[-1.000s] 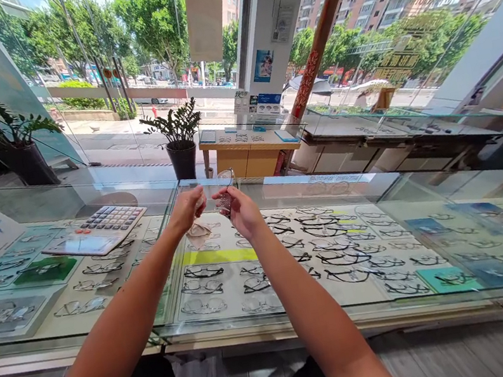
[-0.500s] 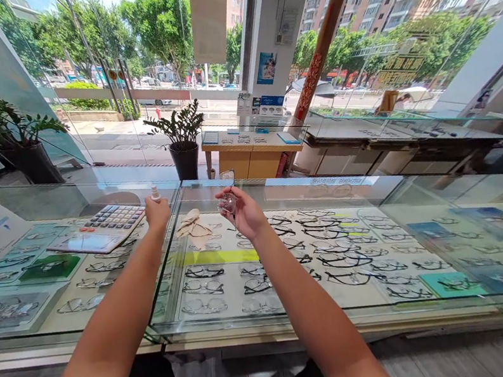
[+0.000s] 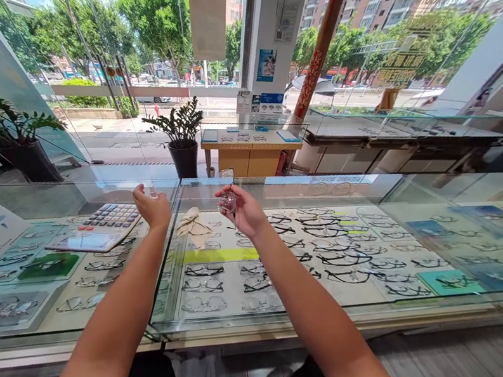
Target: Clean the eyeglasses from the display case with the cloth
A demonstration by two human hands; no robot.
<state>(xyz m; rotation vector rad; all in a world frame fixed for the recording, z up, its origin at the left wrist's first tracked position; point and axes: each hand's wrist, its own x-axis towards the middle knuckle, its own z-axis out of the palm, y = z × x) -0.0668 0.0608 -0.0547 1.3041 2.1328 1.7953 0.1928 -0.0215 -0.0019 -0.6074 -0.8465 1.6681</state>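
Head view: leftmost near your hands, a desktop calculator (image 3: 116, 216), pale casing with rows of small keys, lies at an angle on the glass display counter (image 3: 265, 329). Just right of it, your left hand (image 3: 154, 212): thumb and fingers spread around a small bottle (image 3: 152, 191), whitish and slim, long axis roughly upright. Your hand hides its lower part; whether your fingers press on it, this view doesn't settle.

Between your 2 hands, nearer you than the bottle: a beige cleaning cloth (image 3: 193, 222), soft, rumpled, corners splayed, apart from both hands.

Further right, your right hand (image 3: 246, 212) pinches a pair of thin-rimmed eyeglasses (image 3: 227, 203) above the counter, 1 rounded lens toward you, looking speckled, the other beyond your fingertips. Long axis points mostly away from you. From your left fingers, the pair lies to the right, past the cloth; your right hand is the nearer, already touching.

Under the glass: rows of display frames (image 3: 345, 258), dark and clear, plus 1 flat yellow strip (image 3: 219, 255).
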